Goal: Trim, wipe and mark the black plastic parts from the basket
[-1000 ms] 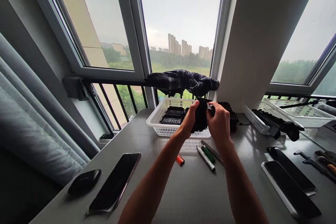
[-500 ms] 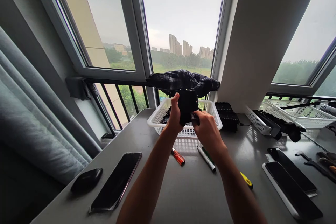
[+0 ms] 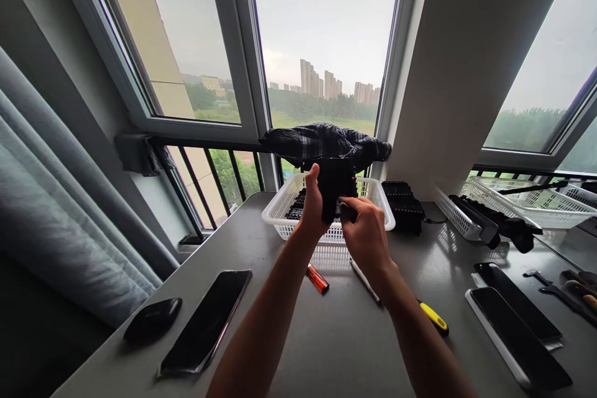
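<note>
In front of the window my left hand (image 3: pixel 313 202) grips a flat, black, roughly rectangular piece (image 3: pixel 336 183) by its left side, thumb up along the edge. My right hand (image 3: pixel 368 227) is closed around a small dark object (image 3: pixel 346 210), mostly hidden by the fingers, and brings it against the lower right of the black piece. Behind and below both hands stands a white plastic basket (image 3: pixel 280 216) with black ribbed parts (image 3: pixel 295 205) in it. Stacked black ribbed parts (image 3: pixel 402 205) lie right of the basket.
On the grey table (image 3: pixel 321 348) lie an orange-red lighter-like object (image 3: pixel 318 278), a marker (image 3: pixel 365 282), a yellow-handled tool (image 3: pixel 433 317), a phone (image 3: pixel 206 323), a black mouse (image 3: pixel 153 320), two more phones (image 3: pixel 517 336) and a wrench (image 3: pixel 566 301). Plaid cloth (image 3: pixel 321 142) drapes over the railing.
My right hand has shifted slightly left and down along the black piece. The piece has tilted a little, and my right forearm now uncovers more of the yellow-handled tool.
</note>
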Demonstrator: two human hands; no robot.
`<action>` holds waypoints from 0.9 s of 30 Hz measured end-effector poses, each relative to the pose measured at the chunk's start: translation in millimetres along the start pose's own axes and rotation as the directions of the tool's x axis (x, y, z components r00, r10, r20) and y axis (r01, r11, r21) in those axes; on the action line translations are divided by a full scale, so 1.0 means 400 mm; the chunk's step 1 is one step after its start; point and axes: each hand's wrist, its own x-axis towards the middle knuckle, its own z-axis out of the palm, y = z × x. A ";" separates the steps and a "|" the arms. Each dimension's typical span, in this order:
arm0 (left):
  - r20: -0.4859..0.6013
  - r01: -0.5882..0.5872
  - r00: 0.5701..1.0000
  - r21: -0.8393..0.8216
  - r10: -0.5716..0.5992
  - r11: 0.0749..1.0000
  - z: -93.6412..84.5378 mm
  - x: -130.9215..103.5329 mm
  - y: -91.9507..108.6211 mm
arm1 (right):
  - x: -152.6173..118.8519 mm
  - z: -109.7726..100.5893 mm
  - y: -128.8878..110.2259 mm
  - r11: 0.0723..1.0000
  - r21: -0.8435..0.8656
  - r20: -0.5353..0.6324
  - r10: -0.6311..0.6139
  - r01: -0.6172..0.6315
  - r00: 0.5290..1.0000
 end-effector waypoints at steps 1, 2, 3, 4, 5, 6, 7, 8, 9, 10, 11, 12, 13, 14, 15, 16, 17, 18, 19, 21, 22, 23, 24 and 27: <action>-0.005 -0.001 1.000 0.002 0.001 1.000 0.000 0.000 0.001 | 0.000 0.000 -0.001 1.000 0.027 0.004 -0.003 0.003 1.000; -0.009 -0.003 1.000 0.006 0.003 1.000 0.000 -0.001 0.001 | 0.000 0.000 -0.002 0.999 0.049 0.011 -0.005 0.005 1.000; -0.014 -0.009 1.000 0.009 0.009 1.000 0.001 -0.001 0.001 | -0.001 -0.001 -0.005 0.998 0.065 0.022 -0.009 0.008 1.000; -0.017 -0.015 1.000 0.012 0.015 1.000 0.002 -0.001 0.001 | -0.002 -0.001 -0.008 0.997 0.075 0.033 -0.016 0.013 0.999; -0.018 -0.020 1.000 0.015 0.021 1.000 0.003 -0.002 0.000 | -0.003 -0.002 -0.011 0.997 0.079 0.042 -0.023 0.020 0.999; -0.016 -0.021 1.000 0.018 0.021 1.000 0.004 -0.002 -0.001 | -0.003 -0.003 -0.014 0.996 0.083 0.052 -0.031 0.026 0.998; -0.014 -0.016 1.000 0.022 0.016 1.000 0.005 -0.003 -0.001 | -0.003 -0.006 -0.016 0.995 0.093 0.065 -0.035 0.029 0.997; -0.010 -0.006 1.000 0.025 0.006 1.000 0.005 -0.004 -0.001 | -0.003 -0.009 -0.017 0.994 0.108 0.080 -0.036 0.028 0.996; -0.007 0.008 1.000 0.028 -0.008 1.000 0.005 -0.005 0.001 | -0.001 -0.012 -0.016 0.992 0.128 0.096 -0.035 0.023 0.995; -0.005 0.021 1.000 0.030 -0.021 0.999 0.004 -0.006 0.003 | 0.002 -0.017 -0.013 0.988 0.154 0.120 -0.033 0.015 0.992; -0.004 0.033 0.999 0.029 -0.033 0.999 0.002 -0.006 0.007 | 0.005 -0.022 -0.009 0.982 0.187 0.146 -0.031 0.004 0.989; -0.002 0.045 0.999 0.028 -0.045 0.999 -0.001 -0.007 0.012 | 0.008 -0.028 -0.004 0.975 0.222 0.169 -0.026 -0.012 0.985; 0.000 0.060 0.998 0.026 -0.060 0.998 -0.005 -0.007 0.018 | 0.012 -0.034 0.001 0.966 0.256 0.179 -0.017 -0.030 0.984; 0.001 0.077 0.997 0.026 -0.077 0.997 -0.009 -0.007 0.024 | 0.016 -0.039 0.005 0.958 0.284 0.168 -0.003 -0.045 0.986; -0.001 0.095 0.996 0.029 -0.095 0.995 -0.013 -0.007 0.029 | 0.019 -0.045 0.008 0.951 0.304 0.131 0.013 -0.052 0.991; -0.003 0.112 0.994 0.034 -0.112 0.993 -0.016 -0.006 0.033 | 0.021 -0.049 0.009 0.950 0.310 0.074 0.025 -0.047 0.997; -0.003 0.128 0.992 0.039 -0.128 0.991 -0.018 -0.006 0.035 | 0.022 -0.052 0.009 0.954 0.299 0.014 0.026 -0.029 1.000; 0.002 0.142 0.990 0.044 -0.142 0.989 -0.019 -0.005 0.035 | 0.023 -0.053 0.008 0.963 0.271 -0.032 0.012 -0.003 0.999; 0.013 0.153 0.988 0.048 -0.154 0.987 -0.019 -0.004 0.032 | 0.022 -0.052 0.006 0.973 0.231 -0.058 -0.013 0.026 0.998; 0.045 0.158 0.986 0.048 -0.161 0.986 -0.015 -0.003 0.021 | 0.019 -0.045 0.004 0.989 0.132 -0.045 -0.066 0.072 0.997; 0.061 0.155 0.986 0.045 -0.158 0.987 -0.012 -0.002 0.014 | 0.017 -0.040 0.004 0.993 0.084 -0.024 -0.084 0.085 0.996; 0.071 0.148 0.986 0.039 -0.151 0.988 -0.010 -0.002 0.008 | 0.015 -0.034 0.005 0.995 0.042 -0.008 -0.093 0.094 0.996; 0.076 0.137 0.987 0.031 -0.139 0.990 -0.008 -0.001 0.002 | 0.013 -0.029 0.006 0.995 0.011 0.003 -0.098 0.098 0.995; 0.053 0.091 0.994 0.005 -0.091 0.996 -0.004 0.000 -0.004 | 0.007 -0.017 0.007 0.995 -0.020 0.077 -0.098 0.099 0.992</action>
